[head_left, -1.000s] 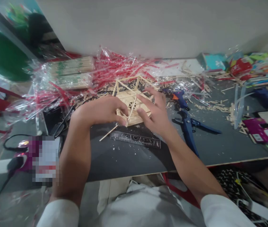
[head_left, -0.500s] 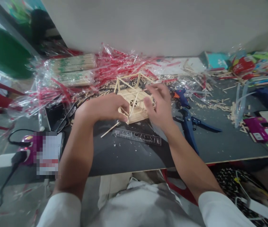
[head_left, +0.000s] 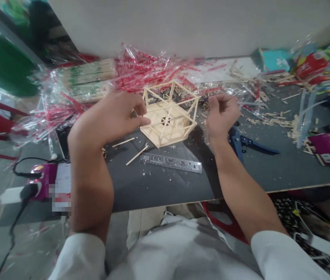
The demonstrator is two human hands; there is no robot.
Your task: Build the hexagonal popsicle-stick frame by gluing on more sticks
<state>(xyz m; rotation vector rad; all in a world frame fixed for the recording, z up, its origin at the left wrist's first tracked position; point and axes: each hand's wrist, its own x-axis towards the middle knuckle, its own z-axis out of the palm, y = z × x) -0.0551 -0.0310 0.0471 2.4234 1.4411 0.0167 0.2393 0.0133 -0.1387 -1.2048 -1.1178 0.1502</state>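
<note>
Head camera looks down on a pale hexagonal frame of thin wooden sticks standing on the dark bench, the left hand touching its left edge with narrow, bunched fingers, the right hand just beside it, apart, fingers curled closed.

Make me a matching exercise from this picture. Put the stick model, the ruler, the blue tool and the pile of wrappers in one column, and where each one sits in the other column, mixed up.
Things:
1. stick model
2. ruler
3. blue tool
4. wrappers

Places:
a. heaped at the far edge of the table
b. between the left hand and the right hand
c. flat on the table, on the near side of the model
d. partly hidden by the right wrist, sticking out to its right

Pairs: 1-b, 2-c, 3-d, 4-a
</note>
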